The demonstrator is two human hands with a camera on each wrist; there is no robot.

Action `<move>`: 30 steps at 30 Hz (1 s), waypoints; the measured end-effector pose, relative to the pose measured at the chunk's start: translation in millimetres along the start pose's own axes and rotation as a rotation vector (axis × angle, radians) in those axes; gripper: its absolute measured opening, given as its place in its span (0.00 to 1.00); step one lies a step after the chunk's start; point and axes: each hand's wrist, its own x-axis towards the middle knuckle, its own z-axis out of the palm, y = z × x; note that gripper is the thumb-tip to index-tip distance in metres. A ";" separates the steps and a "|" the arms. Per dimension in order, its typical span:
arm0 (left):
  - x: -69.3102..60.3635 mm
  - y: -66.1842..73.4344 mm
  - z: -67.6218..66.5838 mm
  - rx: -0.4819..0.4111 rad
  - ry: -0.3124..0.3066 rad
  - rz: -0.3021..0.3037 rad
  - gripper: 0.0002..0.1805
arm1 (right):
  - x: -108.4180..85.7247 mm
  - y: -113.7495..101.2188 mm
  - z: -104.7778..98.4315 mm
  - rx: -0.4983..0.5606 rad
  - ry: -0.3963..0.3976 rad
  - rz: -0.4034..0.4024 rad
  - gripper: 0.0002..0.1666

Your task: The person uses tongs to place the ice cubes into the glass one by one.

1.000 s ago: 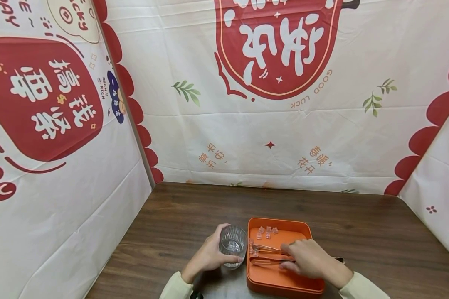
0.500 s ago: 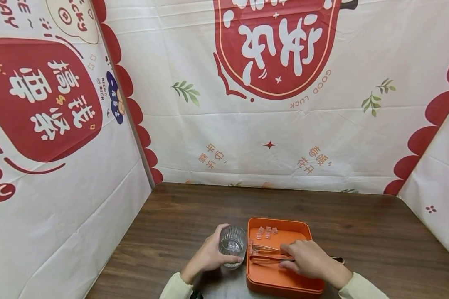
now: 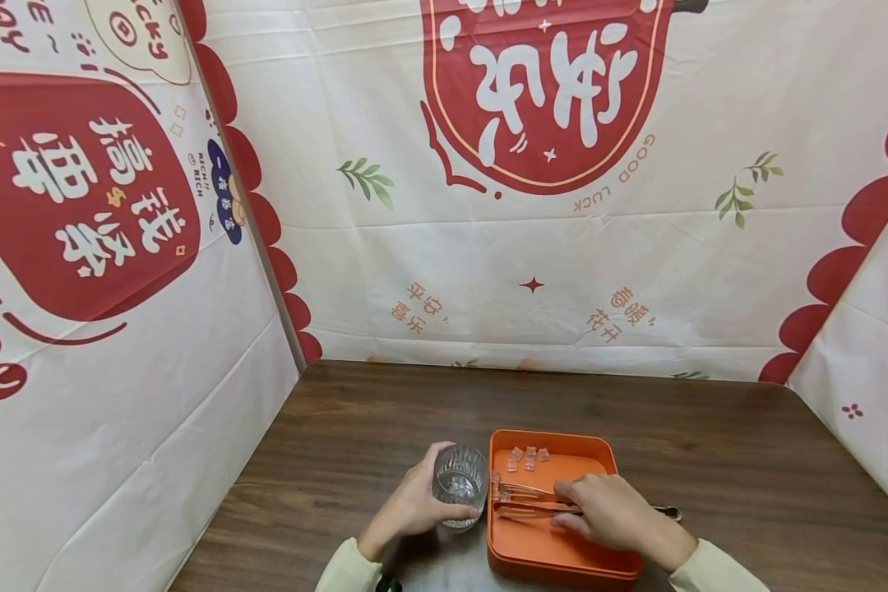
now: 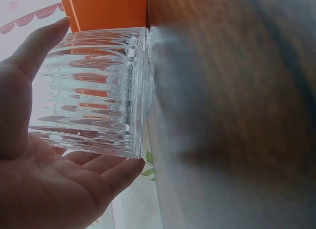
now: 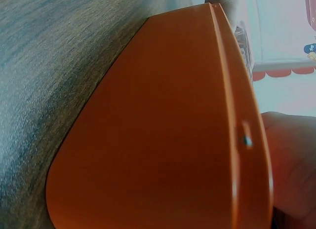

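Note:
A clear ribbed glass (image 3: 460, 483) stands on the table just left of an orange tray. My left hand (image 3: 417, 498) holds it round its side, thumb in front and fingers behind; the left wrist view shows the ribbed glass (image 4: 94, 95) between thumb and fingers. Over the orange tray (image 3: 555, 567), my right hand (image 3: 608, 511) grips metal tongs (image 3: 525, 507). The tips of the tongs reach the tray's left wall, beside small clear cubes (image 3: 496, 487). Whether a cube is pinched in them is too small to tell. Several more clear cubes (image 3: 530, 454) lie at the tray's far left.
The dark wooden table (image 3: 385, 411) carries the tray and glass. Printed white cloth (image 3: 488, 271) hangs behind and at both sides. In the right wrist view the tray's outer wall (image 5: 148, 120) fills most of the picture, hiding the tongs.
The tong tips have shifted slightly among the cubes at the tray's left wall. The left hand and the glass stay in place.

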 end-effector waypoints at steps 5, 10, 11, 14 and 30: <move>-0.2 -0.3 -0.1 -0.007 0.000 0.005 0.51 | -0.3 -0.5 0.3 -0.011 0.011 -0.011 0.18; -1.6 -0.5 -0.2 -0.007 -0.001 0.009 0.51 | -0.3 -2.4 -1.2 -0.001 0.018 -0.014 0.17; -1.6 -0.5 -0.2 -0.007 -0.001 0.007 0.51 | 0.0 -2.8 -1.3 -0.003 0.020 -0.012 0.17; -0.9 -0.6 -0.2 -0.008 0.000 0.008 0.51 | 0.4 -3.2 -1.2 -0.022 0.040 -0.014 0.18; 0.0 -1.1 -0.4 -0.010 -0.002 -0.002 0.51 | 0.8 -2.6 4.7 -0.073 0.096 -0.023 0.19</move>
